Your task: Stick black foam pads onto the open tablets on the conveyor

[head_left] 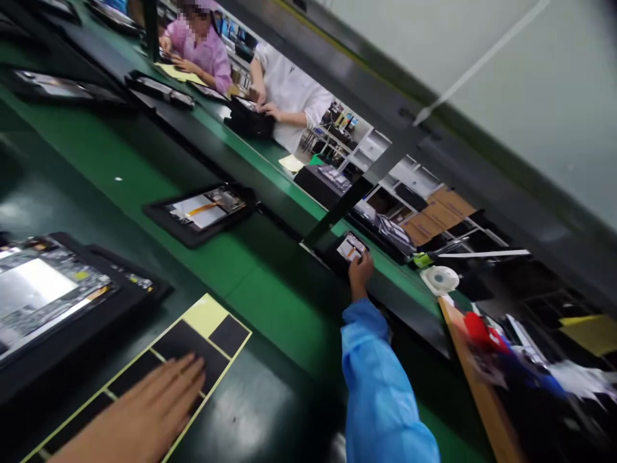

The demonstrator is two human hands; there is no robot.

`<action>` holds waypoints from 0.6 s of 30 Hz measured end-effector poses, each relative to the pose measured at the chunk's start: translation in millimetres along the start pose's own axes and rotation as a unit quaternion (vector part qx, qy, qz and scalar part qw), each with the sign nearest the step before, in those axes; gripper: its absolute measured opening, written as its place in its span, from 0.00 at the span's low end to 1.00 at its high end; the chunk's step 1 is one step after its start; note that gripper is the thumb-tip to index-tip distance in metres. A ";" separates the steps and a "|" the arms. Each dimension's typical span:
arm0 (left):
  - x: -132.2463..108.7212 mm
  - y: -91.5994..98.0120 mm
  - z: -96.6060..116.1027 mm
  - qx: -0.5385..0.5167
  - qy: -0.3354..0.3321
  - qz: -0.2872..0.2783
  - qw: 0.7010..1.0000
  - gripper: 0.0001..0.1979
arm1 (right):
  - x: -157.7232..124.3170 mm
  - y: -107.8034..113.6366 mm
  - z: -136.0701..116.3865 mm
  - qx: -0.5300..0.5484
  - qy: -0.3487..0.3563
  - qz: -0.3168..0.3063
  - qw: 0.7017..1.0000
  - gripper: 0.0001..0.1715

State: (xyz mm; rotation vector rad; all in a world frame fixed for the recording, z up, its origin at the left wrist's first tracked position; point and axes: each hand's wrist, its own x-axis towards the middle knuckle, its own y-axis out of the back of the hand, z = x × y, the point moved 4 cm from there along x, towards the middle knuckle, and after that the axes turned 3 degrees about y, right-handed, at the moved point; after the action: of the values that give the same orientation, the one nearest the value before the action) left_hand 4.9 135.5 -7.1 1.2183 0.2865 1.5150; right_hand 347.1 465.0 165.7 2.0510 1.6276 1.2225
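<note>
Left hand (139, 411) lay open on black-and-yellow sheet (193, 347), seemingly pinning it flat; right hand (360, 274) touched tablet (351, 247) beyond the sheet, grip unclear.

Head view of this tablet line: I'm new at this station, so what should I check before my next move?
Right hand on the far tablet: ok, touching its edge.
Left hand on the black, yellow-edged mat: ok, lying flat.
Open tablet beside the mat: ok, in a black tray, untouched.
Gloves: not ok, both hands bare.
Connectors inside the open tablet: cannot tell, too small to judge.
</note>
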 end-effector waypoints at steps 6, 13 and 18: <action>70.2 -11.1 -49.9 0.092 -0.055 0.001 0.994 0.40 | -139.2 -84.6 -84.3 0.062 0.089 -0.240 0.965 0.10; 64.9 -40.7 -57.6 0.024 -0.033 -0.050 0.998 0.40 | -205.9 -131.7 -115.8 0.060 0.118 -0.303 0.944 0.10; 65.4 -37.4 -55.2 0.015 -0.045 -0.035 0.998 0.41 | -208.6 -121.9 -100.6 0.060 0.106 -0.289 0.950 0.06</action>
State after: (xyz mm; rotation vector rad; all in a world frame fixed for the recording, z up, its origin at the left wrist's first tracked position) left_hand -7.4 226.5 -24.1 1.2833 0.2894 1.3968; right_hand 185.6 291.3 54.9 1.3590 2.2325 1.1657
